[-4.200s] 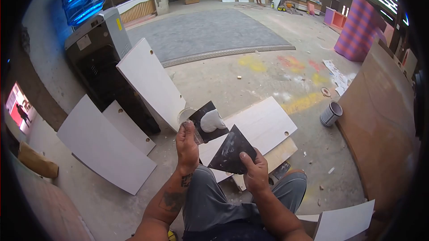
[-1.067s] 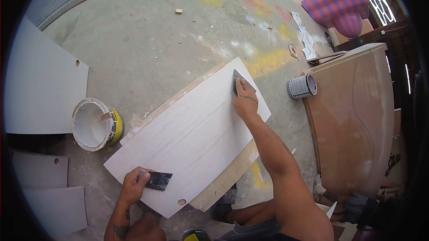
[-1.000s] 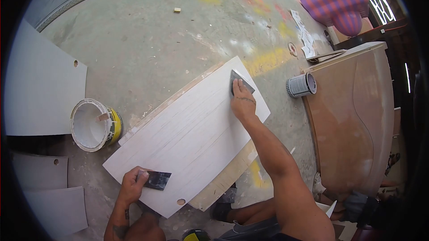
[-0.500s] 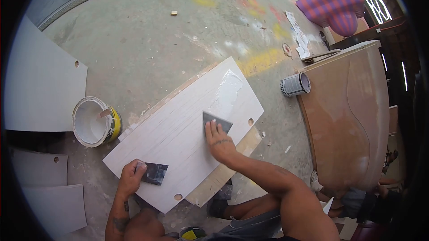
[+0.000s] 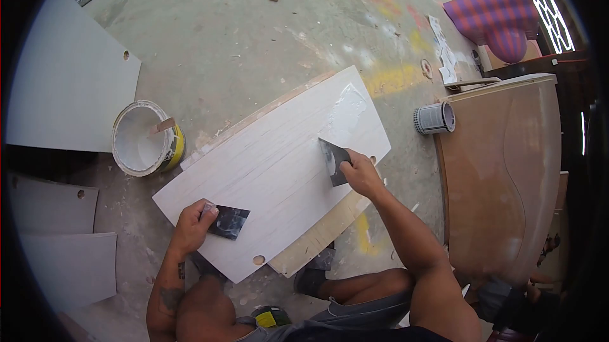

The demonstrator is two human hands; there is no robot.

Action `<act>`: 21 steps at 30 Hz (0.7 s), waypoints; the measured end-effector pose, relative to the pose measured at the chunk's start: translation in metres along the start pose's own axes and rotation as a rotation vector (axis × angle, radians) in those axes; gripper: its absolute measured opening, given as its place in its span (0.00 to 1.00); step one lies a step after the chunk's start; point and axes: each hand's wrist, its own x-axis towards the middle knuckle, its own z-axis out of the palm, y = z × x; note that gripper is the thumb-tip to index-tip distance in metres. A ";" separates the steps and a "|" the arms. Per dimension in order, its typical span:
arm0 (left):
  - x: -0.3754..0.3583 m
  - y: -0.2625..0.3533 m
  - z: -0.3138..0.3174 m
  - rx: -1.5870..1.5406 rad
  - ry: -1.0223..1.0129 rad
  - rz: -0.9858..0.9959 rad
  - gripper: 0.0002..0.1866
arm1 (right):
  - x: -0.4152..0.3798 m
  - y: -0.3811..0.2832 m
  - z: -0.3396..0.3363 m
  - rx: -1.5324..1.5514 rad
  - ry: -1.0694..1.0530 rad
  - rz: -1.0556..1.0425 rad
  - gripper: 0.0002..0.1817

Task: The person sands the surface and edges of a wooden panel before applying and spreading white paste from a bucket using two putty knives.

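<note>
A pale board (image 5: 273, 171) with a round hole near its lower corner lies at a slant in front of me. White paste (image 5: 347, 114) is smeared near its far right end. My right hand (image 5: 363, 174) grips a dark flat scraper (image 5: 335, 162), tilted over the board's right part, its upper corner beside the lower end of the paste. My left hand (image 5: 193, 225) is closed round a second dark scraper (image 5: 230, 222) above the board's near left part.
An open bucket (image 5: 141, 139) with a stick in it stands left of the board. A metal can (image 5: 435, 118) lies or stands by a large brown panel (image 5: 501, 171) at right. Other pale panels (image 5: 70, 76) are at left. A person's dark clothing (image 5: 501, 301) shows at lower right.
My right hand has moved right and turned its scraper from lying nearly flat on the board to a steeper tilt. The camera view has shifted; my left hand still holds its scraper.
</note>
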 end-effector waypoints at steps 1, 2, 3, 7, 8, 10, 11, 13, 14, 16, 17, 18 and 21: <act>-0.001 0.002 0.001 -0.007 0.004 0.005 0.12 | -0.002 -0.009 0.004 -0.052 0.000 0.010 0.18; -0.001 0.003 0.001 -0.014 0.008 0.013 0.12 | -0.003 -0.016 0.005 -0.101 -0.008 0.018 0.18; -0.002 0.002 0.001 -0.007 0.008 0.011 0.12 | -0.004 -0.023 0.005 -0.150 -0.014 0.028 0.18; 0.000 0.000 0.000 0.006 0.005 0.011 0.13 | 0.010 -0.039 0.013 -0.379 0.276 -0.345 0.19; 0.001 0.001 0.000 0.006 0.000 0.010 0.13 | 0.018 -0.056 0.013 -0.451 0.270 -0.374 0.20; 0.000 0.002 0.000 0.029 0.007 0.014 0.13 | 0.041 -0.073 0.031 -0.559 0.327 -0.380 0.19; 0.001 0.002 0.000 0.041 0.013 0.017 0.13 | 0.051 -0.079 0.045 -0.613 0.355 -0.385 0.19; 0.002 0.001 -0.001 0.009 0.009 0.011 0.14 | 0.058 -0.085 0.084 -0.674 0.243 -0.298 0.22; 0.002 -0.001 -0.002 -0.009 0.003 0.002 0.14 | 0.060 -0.066 0.114 -0.775 0.327 -0.381 0.27; 0.001 0.002 -0.005 0.014 -0.007 -0.006 0.14 | 0.049 -0.075 0.127 -0.794 0.271 -0.329 0.29; 0.001 0.003 -0.005 0.020 -0.008 -0.012 0.14 | 0.044 -0.077 0.131 -0.807 0.238 -0.306 0.31; 0.000 0.002 -0.004 0.018 -0.008 -0.017 0.14 | 0.037 -0.072 0.134 -0.824 0.223 -0.364 0.31; 0.003 0.003 -0.005 0.018 -0.028 -0.018 0.14 | 0.012 -0.061 0.142 -0.884 0.190 -0.503 0.31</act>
